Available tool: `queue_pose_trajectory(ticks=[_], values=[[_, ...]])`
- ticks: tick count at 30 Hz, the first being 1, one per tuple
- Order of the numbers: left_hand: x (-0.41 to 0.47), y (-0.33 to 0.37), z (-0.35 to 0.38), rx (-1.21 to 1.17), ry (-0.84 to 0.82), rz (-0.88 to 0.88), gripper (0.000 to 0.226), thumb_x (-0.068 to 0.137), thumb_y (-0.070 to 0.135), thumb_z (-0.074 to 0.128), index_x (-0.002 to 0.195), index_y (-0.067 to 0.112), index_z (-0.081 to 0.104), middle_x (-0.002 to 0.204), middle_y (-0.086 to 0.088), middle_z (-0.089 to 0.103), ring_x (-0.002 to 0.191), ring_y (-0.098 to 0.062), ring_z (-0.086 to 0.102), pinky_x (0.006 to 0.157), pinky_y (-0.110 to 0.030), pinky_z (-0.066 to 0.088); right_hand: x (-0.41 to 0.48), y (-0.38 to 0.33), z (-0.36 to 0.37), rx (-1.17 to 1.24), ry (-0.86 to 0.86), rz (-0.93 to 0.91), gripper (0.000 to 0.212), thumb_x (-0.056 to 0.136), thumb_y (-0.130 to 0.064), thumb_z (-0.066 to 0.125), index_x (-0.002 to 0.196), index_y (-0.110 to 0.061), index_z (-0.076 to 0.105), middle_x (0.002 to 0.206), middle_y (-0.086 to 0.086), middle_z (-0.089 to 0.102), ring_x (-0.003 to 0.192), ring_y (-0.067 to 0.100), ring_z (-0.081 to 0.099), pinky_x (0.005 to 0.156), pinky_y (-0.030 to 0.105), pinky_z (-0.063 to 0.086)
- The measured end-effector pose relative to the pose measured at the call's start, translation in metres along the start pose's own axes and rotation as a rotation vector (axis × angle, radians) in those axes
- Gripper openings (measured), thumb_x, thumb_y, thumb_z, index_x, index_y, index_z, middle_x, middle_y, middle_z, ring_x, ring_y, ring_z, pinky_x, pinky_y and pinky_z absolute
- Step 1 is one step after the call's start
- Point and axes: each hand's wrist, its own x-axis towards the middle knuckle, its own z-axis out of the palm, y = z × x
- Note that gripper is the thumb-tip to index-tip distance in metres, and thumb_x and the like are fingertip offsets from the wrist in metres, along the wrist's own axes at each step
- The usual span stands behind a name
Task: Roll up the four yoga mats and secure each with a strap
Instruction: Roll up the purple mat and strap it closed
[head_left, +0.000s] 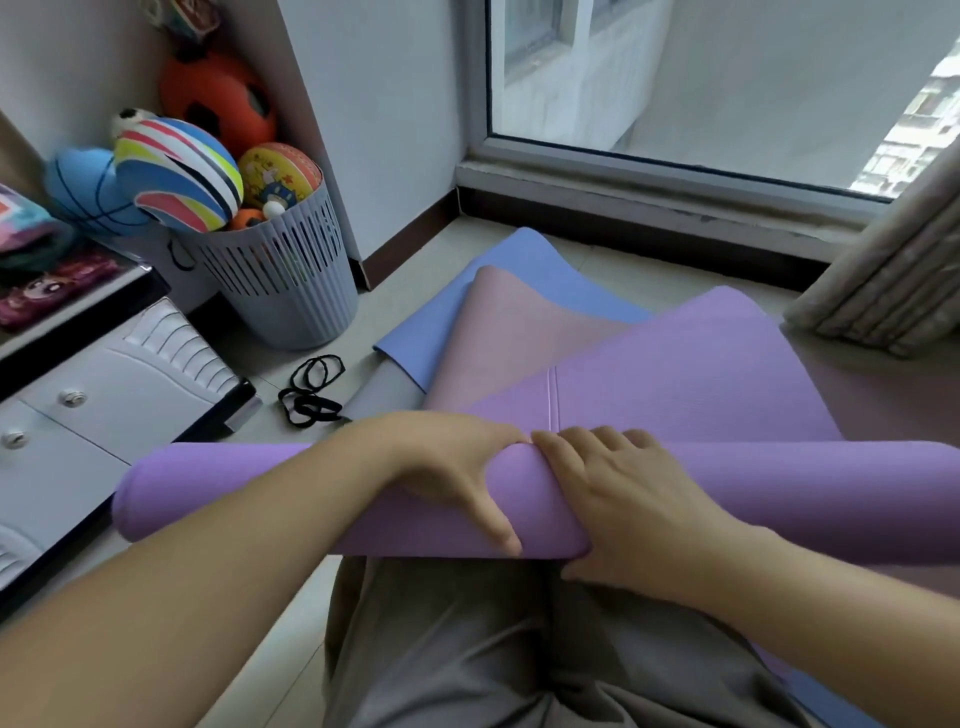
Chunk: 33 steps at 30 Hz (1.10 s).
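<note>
**Rolling stage: purple mat gripped by both hands**

The purple mat (260, 493) is seen partly rolled, the roll lying across the lap. Its flat end is spread over the pink mat (504, 332) and the blue mat (524, 260) on the floor. The roll is clasped at mid-length by the left hand (457, 467) and the right hand (623, 499), set side by side with fingers curled over the top. The black straps (311, 389) are lying loose on the floor near the basket (291, 280).

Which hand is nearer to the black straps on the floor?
Left. The left hand grips the purple roll, the black straps just beyond its wrist; the right hand sits farther away.
</note>
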Motion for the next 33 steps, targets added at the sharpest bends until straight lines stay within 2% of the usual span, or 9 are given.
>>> queue_pose_trajectory(ticks=[2,5,8,12,16,19,22,29,33], values=[[0.001,-0.002,-0.006,-0.039,0.043,-0.014,0.084,0.069,0.061,0.073,0.139,0.04,0.034,0.132,0.014,0.051,0.111,-0.01,0.051,0.089,-0.028,0.041,0.013,0.011,-0.003,0.104,-0.014,0.014,0.088,0.065,-0.058,0.068,0.137,-0.023,0.031,0.122,-0.004,0.05,0.107,0.022,0.051,0.088,0.037,0.042],[-0.002,0.0,0.007,0.174,0.286,-0.014,0.097,0.071,0.066,0.067,0.149,0.034,0.019,0.145,0.009,0.038,0.131,-0.015,0.04,0.113,-0.049,0.022,0.037,0.034,-0.013,0.304,-0.175,0.005,0.093,0.058,-0.06,0.079,0.134,-0.026,0.038,0.123,-0.007,0.056,0.108,0.018,0.055,0.088,0.032,0.044],[-0.001,0.004,0.028,0.389,0.392,0.001,0.108,0.07,0.064,0.066,0.151,0.029,0.004,0.143,0.002,0.034,0.128,-0.022,0.039,0.115,-0.05,0.016,0.05,0.043,-0.02,0.378,-0.286,0.001,0.095,0.055,-0.059,0.083,0.133,-0.026,0.04,0.123,-0.008,0.058,0.106,0.016,0.055,0.091,0.031,0.044],[0.003,-0.006,0.025,0.321,0.43,0.003,0.105,0.068,0.062,0.068,0.149,0.031,0.011,0.138,0.002,0.041,0.12,-0.021,0.045,0.109,-0.038,0.025,0.031,0.028,0.002,0.009,-0.001,0.008,0.111,0.055,-0.063,0.076,0.142,-0.019,0.026,0.128,-0.001,0.05,0.116,0.025,0.052,0.112,0.05,0.022],[0.007,-0.011,0.018,0.251,0.392,0.003,0.102,0.066,0.061,0.068,0.148,0.034,0.014,0.138,0.004,0.043,0.119,-0.02,0.047,0.11,-0.043,0.026,0.027,0.023,0.034,0.031,0.339,0.05,0.104,0.036,-0.048,0.078,0.127,-0.012,0.043,0.102,0.006,0.063,0.087,0.031,0.064,0.104,0.054,0.026],[0.008,-0.003,0.025,0.415,0.421,-0.104,0.109,0.071,0.058,0.065,0.151,0.03,-0.004,0.149,-0.002,0.027,0.13,-0.024,0.039,0.114,-0.061,0.005,0.034,0.031,0.026,0.071,0.227,0.054,0.094,0.045,-0.05,0.069,0.129,-0.015,0.045,0.102,0.003,0.063,0.09,0.029,0.063,0.108,0.052,0.029],[0.008,0.002,0.027,0.505,0.465,-0.171,0.111,0.073,0.056,0.065,0.149,0.033,-0.011,0.145,-0.004,0.03,0.128,-0.025,0.04,0.113,-0.063,0.002,0.04,0.035,0.017,0.064,0.179,0.047,0.089,0.055,-0.053,0.064,0.135,-0.021,0.041,0.112,0.0,0.061,0.101,0.026,0.059,0.114,0.049,0.019],[-0.023,0.002,-0.036,0.65,0.767,-0.223,0.1,0.078,0.057,0.06,0.146,0.033,-0.009,0.142,-0.007,0.034,0.124,-0.029,0.042,0.113,-0.06,0.003,0.062,0.05,-0.035,0.044,0.675,0.061,0.077,0.049,-0.044,0.072,0.119,-0.016,0.058,0.105,0.003,0.066,0.093,0.03,0.064,0.109,0.056,0.024],[-0.046,0.016,-0.016,0.614,0.597,-0.223,0.102,0.077,0.059,0.059,0.146,0.031,-0.01,0.14,-0.007,0.033,0.126,-0.029,0.041,0.114,-0.058,0.001,0.039,0.039,-0.031,0.05,0.552,-0.078,0.083,0.048,-0.057,0.061,0.121,-0.019,0.053,0.103,-0.002,0.067,0.089,0.026,0.066,0.108,0.055,0.03]])
